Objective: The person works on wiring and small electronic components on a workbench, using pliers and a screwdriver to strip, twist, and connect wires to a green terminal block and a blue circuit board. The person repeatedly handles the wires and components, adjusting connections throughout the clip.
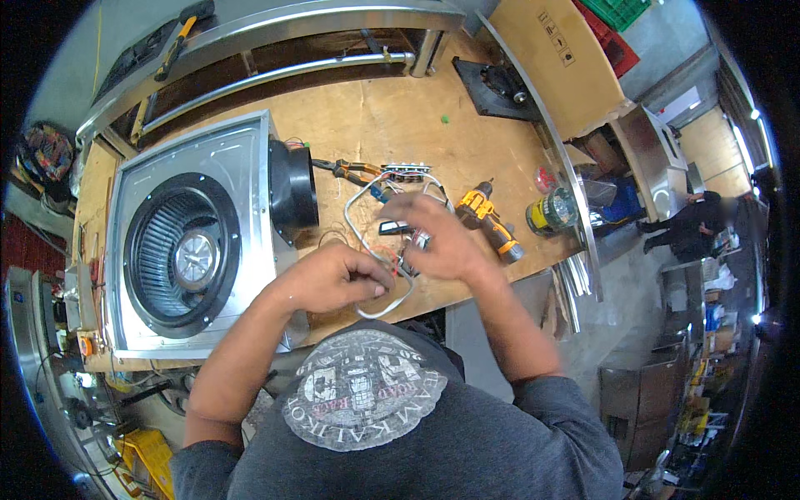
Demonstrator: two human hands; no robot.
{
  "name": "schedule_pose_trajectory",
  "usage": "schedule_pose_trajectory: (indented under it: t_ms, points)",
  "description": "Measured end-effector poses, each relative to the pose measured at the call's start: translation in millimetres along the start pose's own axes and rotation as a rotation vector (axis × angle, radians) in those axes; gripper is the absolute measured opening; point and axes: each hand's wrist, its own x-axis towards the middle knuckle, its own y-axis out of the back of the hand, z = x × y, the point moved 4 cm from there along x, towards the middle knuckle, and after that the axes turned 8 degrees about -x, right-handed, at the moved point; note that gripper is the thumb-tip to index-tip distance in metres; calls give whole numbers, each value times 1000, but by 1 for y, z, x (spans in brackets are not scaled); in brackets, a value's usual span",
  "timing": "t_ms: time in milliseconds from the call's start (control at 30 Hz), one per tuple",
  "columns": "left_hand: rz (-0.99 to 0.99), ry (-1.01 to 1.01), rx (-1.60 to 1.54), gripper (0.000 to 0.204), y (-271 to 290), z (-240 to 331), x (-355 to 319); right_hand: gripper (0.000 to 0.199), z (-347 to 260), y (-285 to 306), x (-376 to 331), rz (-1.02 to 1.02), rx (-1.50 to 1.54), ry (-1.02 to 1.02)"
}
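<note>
Near the table's front edge, my left hand (333, 277) has its fingers curled in a pinch beside thin coloured wires. What lies between its fingertips is too small to make out. My right hand (437, 240) is bent over the same wires, its fingers smeared by motion, so their grip is unclear. A white cable (351, 218) loops around the work spot and runs under my hands. Orange-and-black pliers (354, 173) lie beyond it, close to a terminal strip (406, 169). To the left sits a metal blower housing (254, 167) with a round fan wheel (167, 250) and black outlet (293, 187).
A yellow-and-black cordless drill (492, 221) lies right of my hands, with a clear jar (552, 212) beyond it. A black plate (496, 87) rests at the back right. A metal rail (275, 82) borders the back, and a hammer (179, 42) lies past it. Someone in dark clothes (704, 217) stands far right.
</note>
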Motion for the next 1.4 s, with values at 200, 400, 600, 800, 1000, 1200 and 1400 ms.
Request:
schedule_pose_trajectory:
  t_ms: [200,400,600,800,1000,1200,1400]
  points:
    - [-103,55,0,19,-6,8,-3,30,-13,-26,-29,-133,-1,27]
    - [-51,-6,0,19,-3,1,2,22,-8,-27,-50,-156,180,-33]
    - [146,142,-117,18,-5,-11,16,25,18,-24,-45,-149,191,-84]
    - [528,159,130,18,31,-7,49,29,85,7,-10,58,99,-151]
    - [1085,48,401,20,117,-26,81,26,304,22,52,182,-223,-499]
    - [1141,222,459,21,156,-37,88,45,467,31,120,-61,-498,-737]
    - [1171,-53,608,25,205,68,82,55,494,24,174,-158,-693,-783]
